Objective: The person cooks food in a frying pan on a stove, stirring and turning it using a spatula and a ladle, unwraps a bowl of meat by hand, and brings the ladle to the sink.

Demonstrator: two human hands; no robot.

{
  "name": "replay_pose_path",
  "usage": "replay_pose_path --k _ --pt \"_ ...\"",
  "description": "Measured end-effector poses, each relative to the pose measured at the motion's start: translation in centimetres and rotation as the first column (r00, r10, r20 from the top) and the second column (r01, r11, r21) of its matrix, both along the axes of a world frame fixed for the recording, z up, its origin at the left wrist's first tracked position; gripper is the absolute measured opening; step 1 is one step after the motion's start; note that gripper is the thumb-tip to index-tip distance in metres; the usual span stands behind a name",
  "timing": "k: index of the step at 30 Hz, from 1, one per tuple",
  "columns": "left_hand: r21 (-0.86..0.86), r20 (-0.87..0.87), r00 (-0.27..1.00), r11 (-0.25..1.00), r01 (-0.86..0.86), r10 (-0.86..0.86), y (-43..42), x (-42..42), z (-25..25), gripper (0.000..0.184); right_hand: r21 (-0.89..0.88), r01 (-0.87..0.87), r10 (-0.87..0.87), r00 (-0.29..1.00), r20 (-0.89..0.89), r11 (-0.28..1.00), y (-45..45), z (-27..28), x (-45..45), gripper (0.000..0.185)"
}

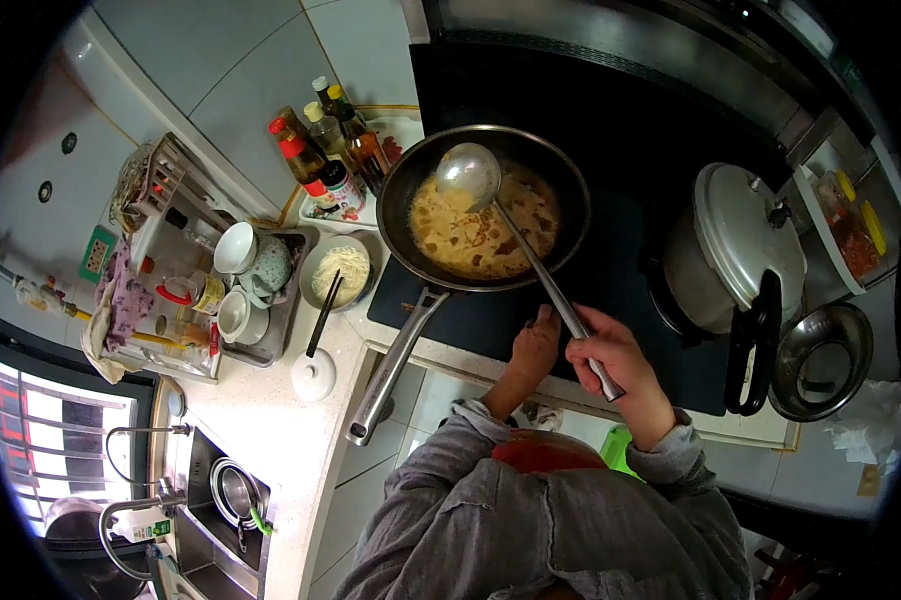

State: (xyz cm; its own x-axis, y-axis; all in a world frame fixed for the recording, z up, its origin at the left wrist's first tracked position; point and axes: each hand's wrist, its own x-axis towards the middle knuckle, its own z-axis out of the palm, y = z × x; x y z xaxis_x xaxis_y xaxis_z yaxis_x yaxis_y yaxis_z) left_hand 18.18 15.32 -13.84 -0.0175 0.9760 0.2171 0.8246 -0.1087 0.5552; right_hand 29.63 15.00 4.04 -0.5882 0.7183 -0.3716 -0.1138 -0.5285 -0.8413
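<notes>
My right hand [614,362] is wrapped round the handle of a metal ladle [468,172]. The ladle's bowl rests at the upper left inside a dark frying pan [578,215], over brown bubbling liquid with pieces in it [491,235]. My left hand [537,342] is below the pan at the cooktop's front edge, left of my right hand. Its fingers are partly hidden, and I cannot make out whether it holds anything. The pan's long metal handle [396,370] points down to the left, with no hand on it.
A pressure cooker [716,250] stands right of the pan, beside a metal bowl [824,362]. Left are sauce bottles [356,140], a bowl of pale strands with chopsticks [336,272], a white lid [314,375], stacked dishes [239,250] and a sink [211,550].
</notes>
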Motion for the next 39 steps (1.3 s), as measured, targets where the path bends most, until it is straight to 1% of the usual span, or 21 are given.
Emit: replay_pose_path --k 4,7,9,10,12,13,16,19,21,22,24,25,28,31,33,34,35,36,38,39 --pt "-0.001 0.07 0.998 1.0 0.006 -0.005 -0.1 -0.1 0.0 0.021 -0.038 -0.026 0.026 1.0 0.014 0.999 -0.5 0.4 0.1 0.056" --pt "0.086 0.009 1.0 0.996 0.017 -0.017 0.0 0.0 -1.6 0.018 -0.065 -0.061 0.062 0.998 0.019 0.996 -1.0 0.9 0.3 0.056" --pt "0.148 0.028 1.0 0.989 -0.016 0.012 0.2 0.2 -2.4 0.02 -0.09 -0.088 0.089 0.996 0.011 0.992 -1.2 1.3 0.4 0.056" --pt "0.177 0.038 0.999 0.984 -0.033 0.027 0.1 0.1 -2.2 0.021 -0.124 -0.101 0.097 0.994 -0.039 0.987 -1.3 1.3 0.6 0.056" --pt "0.143 0.019 0.998 0.988 -0.054 0.052 -0.1 0.3 -1.6 0.024 -0.189 -0.132 0.106 0.984 -0.141 0.973 -1.5 1.3 1.0 0.056" --pt "0.127 0.009 0.998 0.99 -0.065 0.065 -0.1 0.4 -1.2 0.026 -0.197 -0.129 0.1 0.984 -0.15 0.972 -1.6 1.4 1.1 0.057" --pt "-0.079 0.065 0.995 0.994 -0.069 0.075 -0.1 0.3 -0.5 0.033 -0.22 -0.121 0.085 0.982 -0.167 0.968 -2.1 1.9 1.4 0.059" --pt "-0.021 0.328 0.944 0.999 -0.03 0.035 -0.9 -0.3 0.1 0.043 -0.217 -0.109 0.074 0.983 -0.167 0.97 -2.6 2.3 1.5 0.06" --pt "0.031 0.258 0.966 1.0 -0.003 -0.005 -1.2 -0.5 -1.3 0.049 -0.199 -0.093 0.061 0.985 -0.161 0.976 -3.2 2.8 1.4 0.061" --pt "0.055 0.221 0.975 0.998 0.011 -0.023 -1.7 -0.6 -0.9 0.052 -0.188 -0.096 0.067 0.986 -0.154 0.978 -3.5 3.3 1.4 0.062" --pt "0.058 0.344 0.938 0.997 -0.054 0.031 -3.2 -0.8 -0.1 0.05 -0.16 -0.105 0.082 0.986 -0.143 0.981 -4.1 4.4 1.1 0.063" --pt "0.062 0.403 0.913 0.994 -0.089 0.056 -3.9 -1.0 0.5 0.049 -0.148 -0.101 0.081 0.987 -0.136 0.984 -4.7 5.0 0.8 0.063" --pt "-0.156 0.675 0.729 0.988 -0.012 0.115 -6.5 -2.6 -1.1 0.042 -0.11 -0.114 0.101 0.987 -0.122 0.987 -6.4 6.4 -0.4 0.065" --pt "-0.291 0.797 0.569 0.954 0.067 0.203 -11.6 -5.5 2.3 0.035 -0.093 -0.175 0.165 0.981 -0.102 0.98 -8.8 7.0 -2.2 0.065" --pt "-0.306 0.884 0.409 0.942 0.135 0.228 -16.2 -7.7 6.0 0.032 -0.089 -0.25 0.243 0.967 -0.078 0.964 -10.8 7.3 -4.0 0.065" --pt "-0.298 0.917 0.317 0.943 0.146 0.241 -18.8 -9.1 7.1 0.031 -0.087 -0.292 0.287 0.955 -0.071 0.952 -12.2 7.6 -5.2 0.065" --pt "-0.267 0.937 0.267 0.954 0.135 0.225 -21.0 -10.2 7.3 0.031 -0.085 -0.349 0.344 0.937 -0.066 0.933 -13.2 7.9 -6.2 0.065" --pt "-0.268 0.927 0.296 0.958 0.102 0.228 -23.6 -11.5 8.5 0.035 -0.085 -0.404 0.4 0.914 -0.059 0.911 -14.5 7.7 -7.5 0.064" --pt "-0.263 0.953 0.177 0.961 0.085 0.245 -29.1 -13.6 11.0 0.044 -0.115 -0.532 0.521 0.846 -0.112 0.839 -16.9 6.8 -10.1 0.062" --pt "-0.215 0.976 0.055 0.976 0.047 0.212 -32.0 -14.5 11.3 0.047 -0.128 -0.578 0.562 0.815 -0.138 0.806 -18.3 6.6 -11.5 0.061"
